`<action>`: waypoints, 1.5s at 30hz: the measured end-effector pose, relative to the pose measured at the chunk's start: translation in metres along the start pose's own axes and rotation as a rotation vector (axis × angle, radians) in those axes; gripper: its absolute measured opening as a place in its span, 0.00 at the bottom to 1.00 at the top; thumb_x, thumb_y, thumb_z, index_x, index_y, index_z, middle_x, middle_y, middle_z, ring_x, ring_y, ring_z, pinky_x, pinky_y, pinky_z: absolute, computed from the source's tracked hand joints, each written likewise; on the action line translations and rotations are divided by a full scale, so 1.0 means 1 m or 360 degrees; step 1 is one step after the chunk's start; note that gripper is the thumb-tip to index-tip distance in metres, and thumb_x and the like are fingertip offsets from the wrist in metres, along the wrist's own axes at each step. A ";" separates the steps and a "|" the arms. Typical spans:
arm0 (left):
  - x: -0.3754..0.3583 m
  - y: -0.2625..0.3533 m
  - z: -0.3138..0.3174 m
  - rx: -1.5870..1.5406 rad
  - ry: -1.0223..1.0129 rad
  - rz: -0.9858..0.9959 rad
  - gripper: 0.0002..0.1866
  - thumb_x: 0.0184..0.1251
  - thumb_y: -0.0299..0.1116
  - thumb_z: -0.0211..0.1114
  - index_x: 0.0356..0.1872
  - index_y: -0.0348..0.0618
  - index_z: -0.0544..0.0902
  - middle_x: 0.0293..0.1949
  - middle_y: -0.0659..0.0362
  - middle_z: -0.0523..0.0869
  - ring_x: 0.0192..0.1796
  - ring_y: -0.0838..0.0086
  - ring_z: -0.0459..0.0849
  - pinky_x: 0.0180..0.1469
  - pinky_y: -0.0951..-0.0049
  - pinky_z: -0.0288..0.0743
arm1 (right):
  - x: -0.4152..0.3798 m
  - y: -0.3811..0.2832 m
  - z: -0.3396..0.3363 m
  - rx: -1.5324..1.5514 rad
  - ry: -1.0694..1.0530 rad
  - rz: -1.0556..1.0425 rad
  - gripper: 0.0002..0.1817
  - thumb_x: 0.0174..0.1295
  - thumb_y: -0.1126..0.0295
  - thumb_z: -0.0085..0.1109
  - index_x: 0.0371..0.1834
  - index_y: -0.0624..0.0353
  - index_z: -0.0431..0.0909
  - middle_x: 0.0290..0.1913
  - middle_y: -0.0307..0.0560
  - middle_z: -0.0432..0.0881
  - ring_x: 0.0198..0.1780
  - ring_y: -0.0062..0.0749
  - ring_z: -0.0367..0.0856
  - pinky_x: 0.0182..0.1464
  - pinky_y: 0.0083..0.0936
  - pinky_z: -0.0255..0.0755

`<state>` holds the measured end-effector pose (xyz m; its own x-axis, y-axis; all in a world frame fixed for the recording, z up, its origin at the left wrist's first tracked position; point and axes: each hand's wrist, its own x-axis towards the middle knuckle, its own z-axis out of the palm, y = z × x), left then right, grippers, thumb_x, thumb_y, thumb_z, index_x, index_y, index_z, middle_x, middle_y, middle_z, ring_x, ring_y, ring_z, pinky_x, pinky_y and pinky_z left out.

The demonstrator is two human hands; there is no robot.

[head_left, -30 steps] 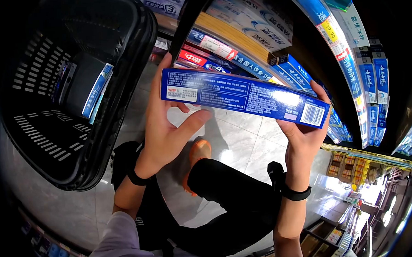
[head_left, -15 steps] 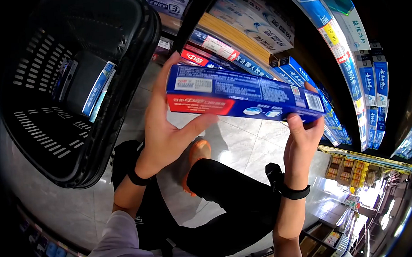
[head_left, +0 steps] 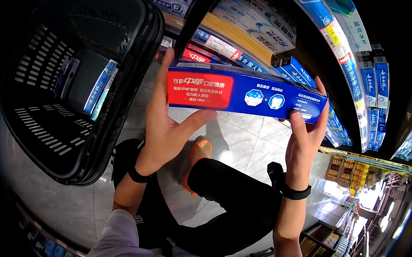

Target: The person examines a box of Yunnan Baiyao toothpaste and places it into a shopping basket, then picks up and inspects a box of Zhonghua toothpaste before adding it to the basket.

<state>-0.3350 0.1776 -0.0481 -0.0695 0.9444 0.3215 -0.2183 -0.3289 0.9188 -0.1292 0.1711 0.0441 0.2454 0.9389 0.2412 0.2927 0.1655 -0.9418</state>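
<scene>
A long blue box with a red panel (head_left: 241, 97) is held level between my two hands, its broad printed face turned up to the camera. At its left end is my left hand (head_left: 162, 126), with the thumb along the lower edge and the fingers behind. My right hand (head_left: 307, 128) grips the right end, thumb on the front and fingers at the far edge. Both wrists wear black bands. Just behind the box, similar red and blue boxes (head_left: 196, 55) lie on the shelf.
A black basket (head_left: 151, 43) at the left holds a blue-and-white box (head_left: 100, 87) and a dark item. Shelves with price strips (head_left: 333, 35) and blue boxes (head_left: 381, 84) rise at the right. Below are grey floor tiles (head_left: 244, 163) and my bent legs.
The box has rotated about its length, so the face with the red panel now shows instead of the barcode side. Both hands keep their hold and have barely shifted.
</scene>
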 end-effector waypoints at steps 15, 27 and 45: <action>0.002 -0.004 0.005 0.0000 -0.0027 -0.0031 0.49 0.52 0.30 0.73 0.70 0.35 0.48 0.53 0.51 0.77 0.53 0.72 0.79 0.58 0.71 0.70 | -0.004 0.005 -0.004 0.0138 0.0167 0.0007 0.41 0.46 0.76 0.72 0.63 0.59 0.57 0.53 0.50 0.71 0.50 0.32 0.76 0.52 0.27 0.74; 0.000 -0.002 0.008 -0.0008 -0.0028 -0.0014 0.49 0.52 0.29 0.74 0.70 0.35 0.50 0.53 0.51 0.77 0.54 0.72 0.79 0.58 0.72 0.71 | -0.002 -0.002 -0.003 0.0124 0.0161 -0.0018 0.37 0.49 0.76 0.70 0.63 0.64 0.60 0.49 0.49 0.76 0.45 0.29 0.79 0.44 0.23 0.78; -0.002 0.001 0.008 0.0059 -0.0029 0.0004 0.48 0.51 0.30 0.74 0.70 0.36 0.51 0.52 0.51 0.78 0.53 0.71 0.79 0.58 0.71 0.71 | -0.002 -0.004 -0.004 0.0082 0.0073 0.0019 0.38 0.50 0.73 0.69 0.65 0.60 0.60 0.47 0.47 0.77 0.42 0.25 0.80 0.38 0.19 0.78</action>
<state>-0.3275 0.1750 -0.0465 -0.0520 0.9434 0.3275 -0.1817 -0.3314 0.9258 -0.1269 0.1672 0.0479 0.2913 0.9263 0.2390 0.2417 0.1705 -0.9552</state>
